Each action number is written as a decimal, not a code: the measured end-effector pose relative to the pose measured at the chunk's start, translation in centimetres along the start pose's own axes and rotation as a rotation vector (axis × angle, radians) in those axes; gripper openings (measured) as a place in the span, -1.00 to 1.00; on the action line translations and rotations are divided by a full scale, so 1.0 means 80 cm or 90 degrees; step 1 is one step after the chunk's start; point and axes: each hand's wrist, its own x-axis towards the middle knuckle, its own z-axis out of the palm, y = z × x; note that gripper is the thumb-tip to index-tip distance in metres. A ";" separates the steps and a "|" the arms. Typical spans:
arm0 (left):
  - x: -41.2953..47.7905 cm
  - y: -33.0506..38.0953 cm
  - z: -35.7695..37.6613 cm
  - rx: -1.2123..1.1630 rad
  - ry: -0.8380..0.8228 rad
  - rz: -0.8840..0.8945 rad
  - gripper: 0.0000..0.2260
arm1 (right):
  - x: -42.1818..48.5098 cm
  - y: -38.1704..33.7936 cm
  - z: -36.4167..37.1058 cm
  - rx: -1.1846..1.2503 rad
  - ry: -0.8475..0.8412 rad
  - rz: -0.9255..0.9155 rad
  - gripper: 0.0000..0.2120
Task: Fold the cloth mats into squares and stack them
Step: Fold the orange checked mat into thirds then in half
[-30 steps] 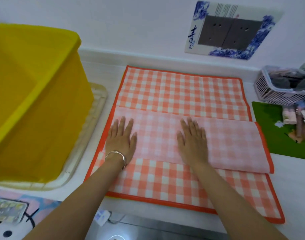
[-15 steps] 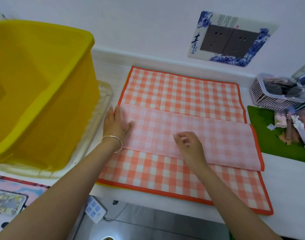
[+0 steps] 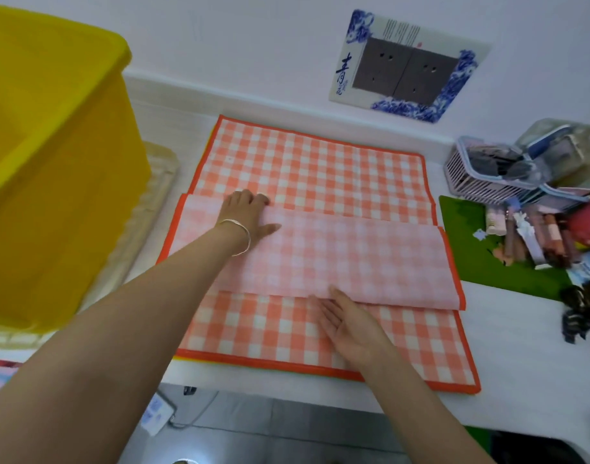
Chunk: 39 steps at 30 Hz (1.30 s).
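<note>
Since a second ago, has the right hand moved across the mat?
Yes. The right hand has drawn back toward the person, from lying flat on the pale folded band to that band's near edge.

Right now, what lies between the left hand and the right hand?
Only the pale folded-over strip of the mat spans from the left hand to the right hand; nothing sits on it, as the head view shows.

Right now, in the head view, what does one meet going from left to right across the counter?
Yellow tub → left hand → right hand → green mat. Both hands lie on the checked cloth mat, so it has no single place.
</note>
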 end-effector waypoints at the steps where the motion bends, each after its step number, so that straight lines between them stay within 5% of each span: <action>1: 0.004 0.000 -0.004 -0.015 -0.002 -0.034 -0.47 | 0.004 -0.004 0.003 0.001 -0.002 -0.007 -0.91; 6: -0.006 -0.014 -0.019 -0.009 -0.114 -0.101 -0.47 | 0.028 -0.041 0.005 -0.296 -0.007 -0.096 -0.85; 12: -0.064 -0.008 -0.021 -0.294 -0.123 -0.125 -0.52 | 0.060 -0.094 0.008 -0.284 0.013 -0.287 -0.58; 15: -0.102 0.024 -0.005 -0.410 -0.118 -0.099 -0.51 | 0.047 -0.085 -0.010 -0.514 -0.005 -0.389 -0.42; 19: -0.130 0.043 0.024 -0.203 0.017 -0.040 -0.36 | 0.027 -0.050 -0.082 -0.918 -0.170 -0.560 -0.59; 22: -0.134 0.043 0.040 -0.058 0.136 0.135 -0.43 | 0.026 -0.052 -0.123 -1.180 -0.189 -0.721 -0.57; 25: -0.141 0.049 0.048 0.029 -0.003 0.318 -0.44 | 0.036 -0.055 -0.141 -1.368 -0.288 -0.881 -0.39; 28: -0.151 0.050 0.059 0.096 -0.099 0.355 -0.42 | 0.043 -0.063 -0.140 -1.415 -0.367 -0.969 -0.29; 35: -0.151 0.045 0.061 0.093 -0.099 0.340 -0.42 | 0.064 -0.064 -0.121 -1.364 -0.363 -1.077 -0.40; 39: -0.139 0.040 0.038 -0.139 -0.178 0.242 -0.35 | 0.071 -0.065 -0.115 -1.291 -0.350 -1.085 -0.58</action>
